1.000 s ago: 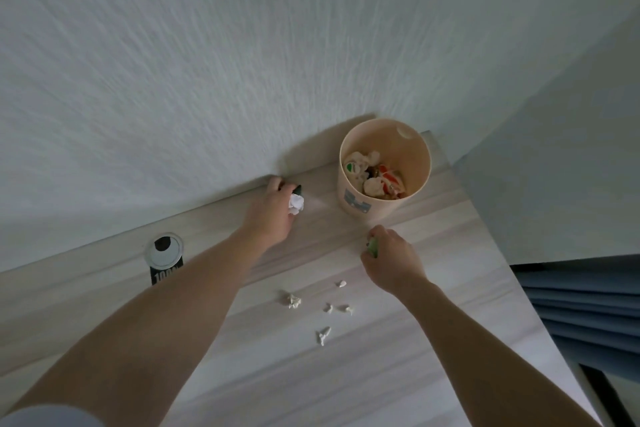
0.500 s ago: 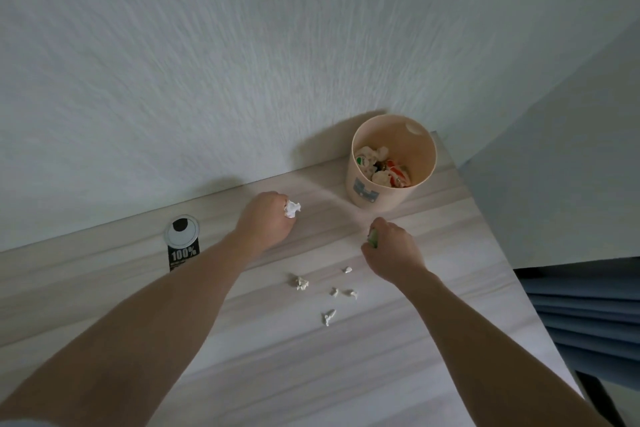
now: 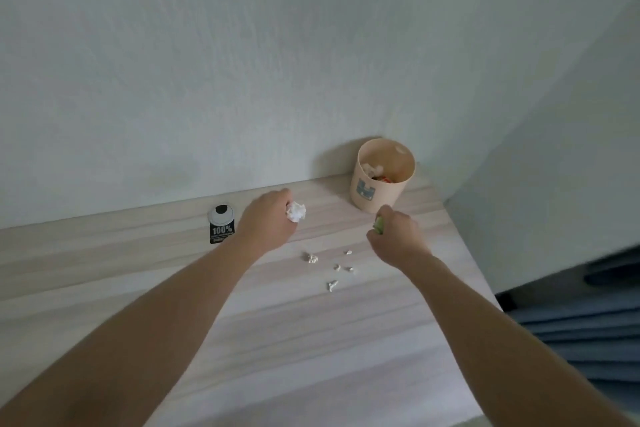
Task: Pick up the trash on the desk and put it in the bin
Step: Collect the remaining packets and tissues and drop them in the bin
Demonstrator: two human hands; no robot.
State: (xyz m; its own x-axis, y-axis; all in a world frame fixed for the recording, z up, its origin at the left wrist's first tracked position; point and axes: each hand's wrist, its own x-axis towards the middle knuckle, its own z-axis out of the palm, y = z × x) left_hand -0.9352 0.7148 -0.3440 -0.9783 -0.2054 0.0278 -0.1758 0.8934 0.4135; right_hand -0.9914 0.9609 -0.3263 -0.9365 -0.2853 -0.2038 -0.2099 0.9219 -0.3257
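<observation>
A beige bin (image 3: 370, 199) stands at the desk's far right corner against the wall, with crumpled trash inside. My left hand (image 3: 268, 222) is closed around a crumpled white paper ball (image 3: 296, 211), held over the desk to the left of the bin. My right hand (image 3: 396, 236) is closed on a small green scrap (image 3: 380, 225), just in front of the bin's base. Several small white paper bits (image 3: 311, 257) lie on the pale wooden desk (image 3: 242, 340) between my two hands.
A black carton with a round white cap and "100%" on its side (image 3: 221, 224) stands by the wall, left of my left hand. The desk's right edge drops off beside a blue curtain (image 3: 581, 333). Walls close the back and right.
My left hand drew back from the wall with the white paper ball. The view tilted up and back, so the bin appears farther. My right hand keeps hold of the green scrap.
</observation>
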